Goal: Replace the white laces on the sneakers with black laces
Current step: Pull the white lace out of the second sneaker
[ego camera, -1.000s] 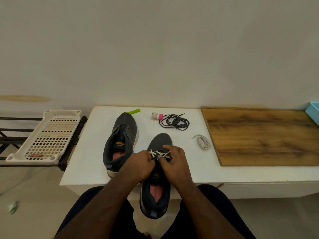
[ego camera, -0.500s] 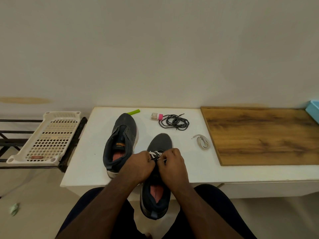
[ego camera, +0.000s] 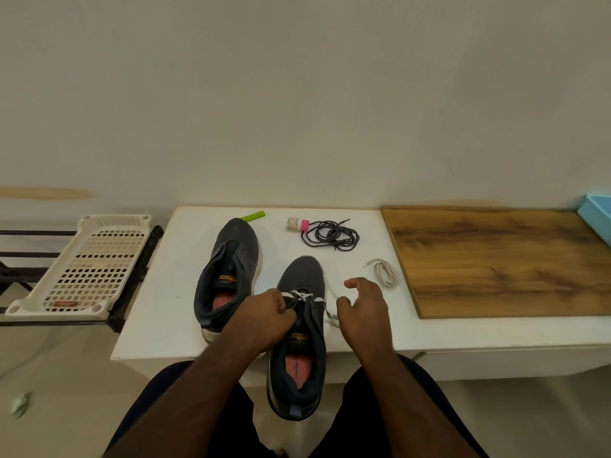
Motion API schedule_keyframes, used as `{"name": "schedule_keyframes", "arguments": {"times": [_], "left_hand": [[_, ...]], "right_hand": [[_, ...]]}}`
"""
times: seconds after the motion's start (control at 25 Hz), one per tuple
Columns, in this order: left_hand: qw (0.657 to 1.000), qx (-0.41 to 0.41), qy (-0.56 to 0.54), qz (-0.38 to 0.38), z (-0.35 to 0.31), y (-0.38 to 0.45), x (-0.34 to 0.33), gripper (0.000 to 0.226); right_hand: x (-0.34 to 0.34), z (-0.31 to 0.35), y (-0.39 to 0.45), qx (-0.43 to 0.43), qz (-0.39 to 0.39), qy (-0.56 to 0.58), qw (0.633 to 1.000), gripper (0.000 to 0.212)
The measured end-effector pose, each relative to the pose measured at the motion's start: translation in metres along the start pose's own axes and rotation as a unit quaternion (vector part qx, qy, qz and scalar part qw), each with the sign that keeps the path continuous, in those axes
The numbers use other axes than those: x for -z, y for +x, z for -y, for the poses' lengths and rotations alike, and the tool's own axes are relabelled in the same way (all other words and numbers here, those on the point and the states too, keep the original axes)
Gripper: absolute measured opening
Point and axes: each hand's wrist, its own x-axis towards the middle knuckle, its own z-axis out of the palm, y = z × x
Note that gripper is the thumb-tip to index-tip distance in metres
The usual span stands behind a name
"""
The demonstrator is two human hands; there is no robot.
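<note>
The near dark grey sneaker [ego camera: 302,328] lies with its heel over the white table's [ego camera: 155,309] front edge, and a white lace [ego camera: 305,296] is still threaded through its lower eyelets. My left hand [ego camera: 264,320] grips the sneaker's left side by the eyelets. To the sneaker's right, my right hand [ego camera: 365,314] has its fingers curled, and a loose strand of the white lace runs into it. A second dark grey sneaker [ego camera: 231,266] stands to the left with no lace. Behind the near sneaker lies a coil of black laces [ego camera: 330,234]. A removed white lace [ego camera: 385,273] lies folded to the right.
A small bottle with a pink cap [ego camera: 297,224] and a green stick [ego camera: 253,215] lie at the table's back. A wooden board [ego camera: 496,259] covers the right side, with a blue container [ego camera: 598,216] at the far right. A white perforated tray [ego camera: 86,266] sits on a black rack at the left.
My right hand has moved off the eyelets to the right, drawing a strand of the white lace out. My left hand has stayed on the sneaker.
</note>
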Motion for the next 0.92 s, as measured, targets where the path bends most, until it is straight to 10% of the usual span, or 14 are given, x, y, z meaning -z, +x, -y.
{"name": "schedule_keyframes", "arguments": {"times": [0.24,0.68,0.92], "left_hand": [[0.999,-0.030,-0.017,-0.003,0.000,-0.001,-0.001,0.013],[0.997,0.027,-0.040,0.058,0.014,-0.008,0.024,0.012],[0.990,-0.126,-0.022,-0.052,0.001,-0.006,0.000,0.026]], "right_hand": [[-0.007,0.023,-0.026,0.032,0.157,-0.020,0.987,0.043],[0.010,0.011,-0.031,-0.057,0.105,-0.007,0.993,0.010],[-0.004,0.015,-0.031,-0.031,0.090,-0.012,0.995,0.009]]}}
